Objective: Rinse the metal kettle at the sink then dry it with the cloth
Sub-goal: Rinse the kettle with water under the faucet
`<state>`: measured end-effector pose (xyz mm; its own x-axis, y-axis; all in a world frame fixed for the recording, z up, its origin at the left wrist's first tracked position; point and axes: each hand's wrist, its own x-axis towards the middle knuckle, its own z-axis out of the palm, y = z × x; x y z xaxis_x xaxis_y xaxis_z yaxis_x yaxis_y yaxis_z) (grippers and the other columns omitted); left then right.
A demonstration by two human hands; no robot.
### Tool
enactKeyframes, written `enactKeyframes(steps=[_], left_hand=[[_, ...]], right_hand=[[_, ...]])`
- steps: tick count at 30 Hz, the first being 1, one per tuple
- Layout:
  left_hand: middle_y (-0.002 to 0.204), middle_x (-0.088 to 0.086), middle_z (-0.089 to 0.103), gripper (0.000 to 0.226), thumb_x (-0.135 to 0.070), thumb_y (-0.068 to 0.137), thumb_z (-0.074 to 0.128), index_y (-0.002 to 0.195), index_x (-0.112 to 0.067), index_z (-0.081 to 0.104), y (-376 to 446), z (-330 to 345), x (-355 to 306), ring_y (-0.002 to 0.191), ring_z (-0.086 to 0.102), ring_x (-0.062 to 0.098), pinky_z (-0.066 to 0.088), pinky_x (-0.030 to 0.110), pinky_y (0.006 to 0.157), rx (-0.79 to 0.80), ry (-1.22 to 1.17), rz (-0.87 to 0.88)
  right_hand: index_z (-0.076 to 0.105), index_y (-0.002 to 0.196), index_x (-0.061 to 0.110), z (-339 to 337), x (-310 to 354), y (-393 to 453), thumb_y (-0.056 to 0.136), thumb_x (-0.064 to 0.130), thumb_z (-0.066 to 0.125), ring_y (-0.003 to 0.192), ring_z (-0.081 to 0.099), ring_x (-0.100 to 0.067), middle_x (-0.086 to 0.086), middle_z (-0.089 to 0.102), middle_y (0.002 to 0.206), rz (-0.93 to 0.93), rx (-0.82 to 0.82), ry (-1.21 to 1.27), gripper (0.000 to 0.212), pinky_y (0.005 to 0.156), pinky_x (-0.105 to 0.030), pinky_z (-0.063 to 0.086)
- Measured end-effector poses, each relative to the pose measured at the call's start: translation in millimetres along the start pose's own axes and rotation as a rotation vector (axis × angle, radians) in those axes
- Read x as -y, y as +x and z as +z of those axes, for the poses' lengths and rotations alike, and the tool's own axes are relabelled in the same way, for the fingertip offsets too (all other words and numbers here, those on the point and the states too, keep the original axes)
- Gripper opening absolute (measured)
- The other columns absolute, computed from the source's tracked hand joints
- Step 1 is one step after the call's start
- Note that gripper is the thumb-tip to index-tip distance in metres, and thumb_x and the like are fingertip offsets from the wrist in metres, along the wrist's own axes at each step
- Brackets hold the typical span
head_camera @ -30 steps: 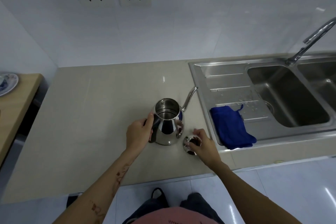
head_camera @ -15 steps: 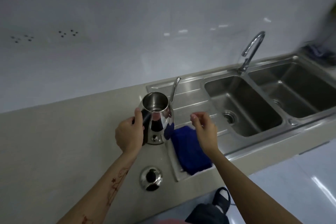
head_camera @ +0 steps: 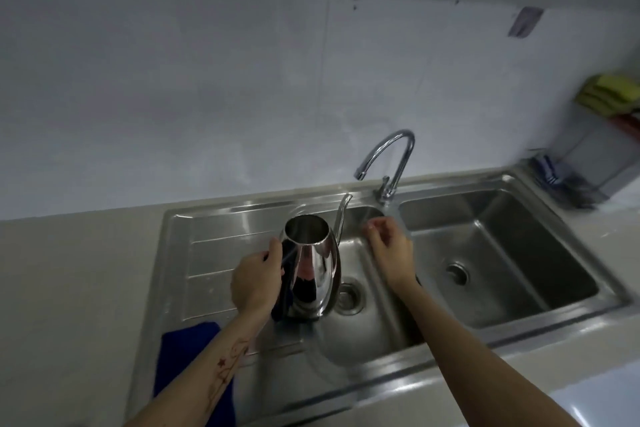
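Observation:
The shiny metal kettle [head_camera: 313, 267] has no lid on and its thin spout points up toward the tap. My left hand [head_camera: 256, 279] grips its dark handle and holds it upright over the left sink basin [head_camera: 360, 326]. My right hand [head_camera: 389, 250] hovers to the right of the kettle, below the chrome tap [head_camera: 389, 163], fingers loosely curled and holding nothing. The blue cloth [head_camera: 188, 371] lies on the draining board at the lower left, partly under my left forearm. No water shows at the tap's mouth.
A second sink basin [head_camera: 502, 263] lies to the right. A metal rack [head_camera: 595, 163] with green and yellow cloths stands at the far right corner. The beige counter [head_camera: 69, 288] stretches left of the draining board [head_camera: 221, 246]. A white tiled wall rises behind.
My left hand has carried the kettle from the counter's edge rightward over the left basin. My right hand moved up toward the tap. The lid on the counter has dropped out of view.

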<state>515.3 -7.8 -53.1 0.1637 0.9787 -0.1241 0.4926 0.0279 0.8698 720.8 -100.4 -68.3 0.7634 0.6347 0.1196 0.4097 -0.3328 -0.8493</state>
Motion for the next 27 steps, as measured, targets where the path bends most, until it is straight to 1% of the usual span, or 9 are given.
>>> enactKeyframes(steps=[2,8,10,12,14,16,21,24,27], left_hand=[[0.042,-0.006,0.047,0.064,-0.054,0.095,0.039,0.046,-0.015,0.047,4.4,28.4,-12.4,0.041,0.045,0.015,0.032,0.023,0.047,0.022,0.034,-0.064],[0.040,-0.006,0.048,0.067,-0.066,0.090,0.039,0.043,-0.019,0.046,34.7,92.4,-37.4,0.038,0.046,0.016,0.041,0.027,0.051,0.074,0.048,-0.155],[0.043,-0.005,0.051,0.067,-0.063,0.093,0.035,0.046,-0.017,0.048,44.5,106.1,-49.8,0.041,0.049,0.015,0.038,0.025,0.049,0.061,0.125,-0.133],[0.046,-0.003,0.054,0.067,-0.060,0.095,0.035,0.048,-0.015,0.051,55.2,117.5,-58.3,0.043,0.052,0.017,0.039,0.025,0.048,0.055,0.155,-0.131],[0.049,0.000,0.059,0.065,-0.056,0.095,0.037,0.050,-0.013,0.056,65.1,125.2,-63.3,0.048,0.058,0.020,0.043,0.027,0.050,0.042,0.142,-0.156],[0.050,-0.001,0.062,0.065,-0.056,0.095,0.037,0.052,-0.013,0.060,73.3,131.0,-64.0,0.051,0.062,0.022,0.046,0.028,0.053,0.035,0.147,-0.146],[0.051,0.000,0.062,0.067,-0.057,0.094,0.037,0.062,-0.007,0.067,83.5,139.9,-66.9,0.051,0.061,0.020,0.045,0.027,0.052,0.016,0.167,-0.163],[0.046,-0.004,0.058,0.064,-0.056,0.094,0.039,0.050,-0.014,0.060,84.6,140.2,-64.6,0.048,0.059,0.017,0.041,0.025,0.052,0.010,0.155,-0.162],[0.042,-0.005,0.055,0.063,-0.055,0.094,0.041,0.044,-0.019,0.053,84.4,137.3,-64.4,0.044,0.056,0.016,0.038,0.024,0.050,-0.004,0.140,-0.171]], right_hand=[[0.065,0.106,0.014,-16.2,-14.2,34.4,0.095,0.020,0.060,0.087,0.069,-0.022,-0.002,0.073,0.092,-0.007,0.026,-0.066,0.014,0.075,-0.025,0.048],[0.051,0.131,0.008,-27.6,-52.3,131.5,0.096,0.004,0.050,0.109,0.060,-0.039,-0.019,0.061,0.127,-0.076,0.218,-0.245,0.035,0.089,-0.038,0.046],[0.043,0.140,0.002,-17.7,-64.8,159.4,0.097,0.005,0.047,0.130,0.048,-0.040,-0.021,0.050,0.142,-0.134,0.276,-0.310,0.043,0.105,-0.041,0.039],[0.027,0.150,0.000,-5.5,-78.5,178.1,0.101,0.009,0.043,0.146,0.027,-0.037,-0.021,0.030,0.156,-0.149,0.353,-0.361,0.052,0.119,-0.039,0.021],[0.011,0.154,0.001,3.8,-89.5,187.4,0.101,0.009,0.040,0.151,0.006,-0.035,-0.019,0.009,0.162,-0.143,0.417,-0.379,0.060,0.121,-0.035,0.005],[0.002,0.154,0.002,9.7,-97.2,193.7,0.100,0.005,0.039,0.150,-0.005,-0.034,-0.017,-0.001,0.163,-0.163,0.428,-0.373,0.065,0.119,-0.033,-0.002],[-0.009,0.154,0.009,20.2,-98.4,233.2,0.094,-0.002,0.037,0.148,-0.008,-0.043,-0.012,-0.009,0.164,-0.210,0.599,-0.620,0.076,0.121,-0.054,0.006],[-0.015,0.153,0.012,25.4,-85.7,253.9,0.092,-0.005,0.036,0.148,-0.013,-0.042,-0.007,-0.016,0.163,-0.167,0.762,-0.712,0.082,0.119,-0.053,0.006],[-0.015,0.153,0.011,30.6,-80.5,255.9,0.091,-0.007,0.038,0.148,-0.013,-0.042,-0.008,-0.017,0.163,-0.140,0.774,-0.695,0.083,0.119,-0.053,0.008]])
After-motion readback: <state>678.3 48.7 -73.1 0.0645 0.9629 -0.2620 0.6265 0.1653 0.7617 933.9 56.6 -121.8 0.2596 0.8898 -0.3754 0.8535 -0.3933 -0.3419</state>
